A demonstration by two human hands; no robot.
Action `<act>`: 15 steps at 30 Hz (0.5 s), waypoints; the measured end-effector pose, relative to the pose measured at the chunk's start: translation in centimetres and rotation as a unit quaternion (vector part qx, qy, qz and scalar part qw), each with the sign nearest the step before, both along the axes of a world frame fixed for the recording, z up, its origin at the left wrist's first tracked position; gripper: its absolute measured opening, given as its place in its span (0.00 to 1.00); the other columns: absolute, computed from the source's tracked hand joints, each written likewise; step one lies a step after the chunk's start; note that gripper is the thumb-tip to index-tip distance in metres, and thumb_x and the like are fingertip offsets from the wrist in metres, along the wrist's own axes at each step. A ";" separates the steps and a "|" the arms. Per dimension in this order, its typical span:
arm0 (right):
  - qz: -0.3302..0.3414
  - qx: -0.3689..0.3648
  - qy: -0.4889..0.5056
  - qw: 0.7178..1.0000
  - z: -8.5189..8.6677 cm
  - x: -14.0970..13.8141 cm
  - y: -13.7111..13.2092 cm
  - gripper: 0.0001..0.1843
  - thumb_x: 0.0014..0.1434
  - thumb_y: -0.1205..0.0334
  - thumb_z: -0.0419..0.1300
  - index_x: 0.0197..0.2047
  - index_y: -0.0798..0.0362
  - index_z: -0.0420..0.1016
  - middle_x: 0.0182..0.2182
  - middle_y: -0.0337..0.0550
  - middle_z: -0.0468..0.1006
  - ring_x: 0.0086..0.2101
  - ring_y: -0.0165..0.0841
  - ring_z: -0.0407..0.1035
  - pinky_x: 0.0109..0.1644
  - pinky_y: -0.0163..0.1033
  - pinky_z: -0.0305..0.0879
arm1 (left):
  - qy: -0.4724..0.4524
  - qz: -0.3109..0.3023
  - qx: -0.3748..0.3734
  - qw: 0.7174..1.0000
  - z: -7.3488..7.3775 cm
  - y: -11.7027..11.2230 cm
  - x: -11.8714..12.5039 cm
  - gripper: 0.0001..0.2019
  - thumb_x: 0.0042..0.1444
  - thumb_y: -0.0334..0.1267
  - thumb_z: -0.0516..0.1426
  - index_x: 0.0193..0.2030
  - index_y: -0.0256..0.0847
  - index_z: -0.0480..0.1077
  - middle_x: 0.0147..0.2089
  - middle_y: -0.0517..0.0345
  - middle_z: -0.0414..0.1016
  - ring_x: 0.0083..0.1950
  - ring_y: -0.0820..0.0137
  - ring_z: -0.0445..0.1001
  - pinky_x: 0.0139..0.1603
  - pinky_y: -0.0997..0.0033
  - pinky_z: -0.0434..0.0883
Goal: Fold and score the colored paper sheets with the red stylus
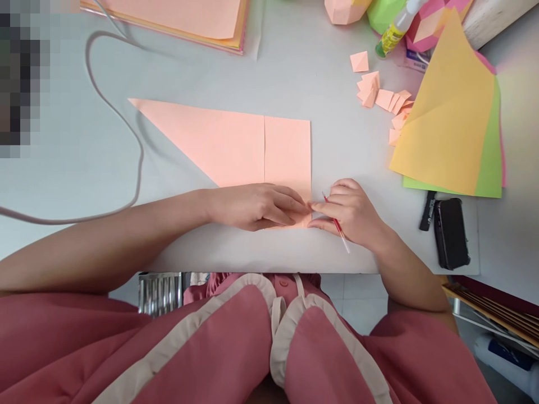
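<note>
A sheet of peach paper [219, 140] lies on the desk, with a pointed corner at its left and a vertical crease or edge line right of its middle. My left hand [265, 206] rests flat over the paper's near part, fingers stretched toward the right edge. At that edge, the thumb and index fingertip of my right hand [351, 210] come together against the paper's lower right corner. A thin red pen refill [337, 225] runs slantwise through the fingers of my right hand. The fingers cover part of both the refill and the paper's corner.
Small folded peach pieces [368, 90] lie at upper right, by a glue bottle [391, 36] and folded paper shapes [345, 10]. Yellow and green sheets [450, 123] stand right, above a black case [451, 233]. A paper stack [168, 17] is at the back; a cable [137, 146] crosses left.
</note>
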State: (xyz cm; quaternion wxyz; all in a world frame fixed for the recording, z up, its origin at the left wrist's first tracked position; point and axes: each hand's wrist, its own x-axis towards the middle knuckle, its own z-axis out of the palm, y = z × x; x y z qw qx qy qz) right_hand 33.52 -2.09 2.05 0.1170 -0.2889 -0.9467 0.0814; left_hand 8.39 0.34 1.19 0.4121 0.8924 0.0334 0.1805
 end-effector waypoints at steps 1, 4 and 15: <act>-0.001 -0.003 -0.001 1.000 0.1 0.0 0.0 0.19 0.62 0.47 0.56 0.40 0.53 0.79 0.18 0.36 0.67 0.26 0.32 0.58 0.44 0.41 0.58 | -0.002 -0.004 -0.001 1.000 0.0 0.0 0.0 0.13 0.64 0.28 0.50 0.41 0.39 0.78 0.53 0.42 0.76 0.60 0.62 0.70 0.57 0.61 0.71; -0.002 -0.012 -0.004 1.000 0.2 0.1 0.0 0.18 0.62 0.48 0.57 0.40 0.53 0.79 0.18 0.36 0.68 0.26 0.32 0.59 0.44 0.41 0.58 | 0.003 -0.010 -0.007 1.000 0.1 0.1 0.0 0.14 0.64 0.29 0.50 0.40 0.39 0.77 0.53 0.42 0.76 0.60 0.61 0.69 0.57 0.60 0.70; -0.019 -0.079 0.050 0.995 0.0 0.3 0.3 0.16 0.60 0.47 0.61 0.38 0.52 0.79 0.17 0.36 0.69 0.24 0.30 0.59 0.44 0.43 0.60 | 0.005 -0.013 -0.026 1.000 0.3 0.1 0.1 0.14 0.65 0.30 0.50 0.42 0.40 0.78 0.53 0.42 0.76 0.60 0.61 0.70 0.57 0.59 0.70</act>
